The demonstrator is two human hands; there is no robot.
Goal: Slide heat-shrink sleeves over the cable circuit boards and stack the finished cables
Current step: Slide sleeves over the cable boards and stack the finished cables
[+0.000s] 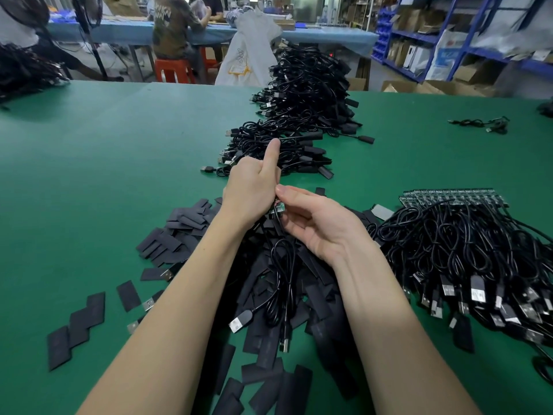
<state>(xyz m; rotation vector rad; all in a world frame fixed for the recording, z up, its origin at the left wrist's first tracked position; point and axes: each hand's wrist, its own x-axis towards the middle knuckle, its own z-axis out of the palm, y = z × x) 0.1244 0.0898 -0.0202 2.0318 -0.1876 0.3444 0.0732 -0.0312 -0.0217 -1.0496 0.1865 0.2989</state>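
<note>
Above the loose sleeves on the counter, the right hand pinches a cable's circuit board against the curled, thumb-up left hand, probably steadying it for sleeving.

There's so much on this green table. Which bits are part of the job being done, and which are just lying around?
Part of the job:
- small circuit board, pinched between left hand and right hand
- loose black sleeves
- unsleeved cables
- finished cable stack

Just lying about:
- stray cable
- white bag
- red stool
</note>
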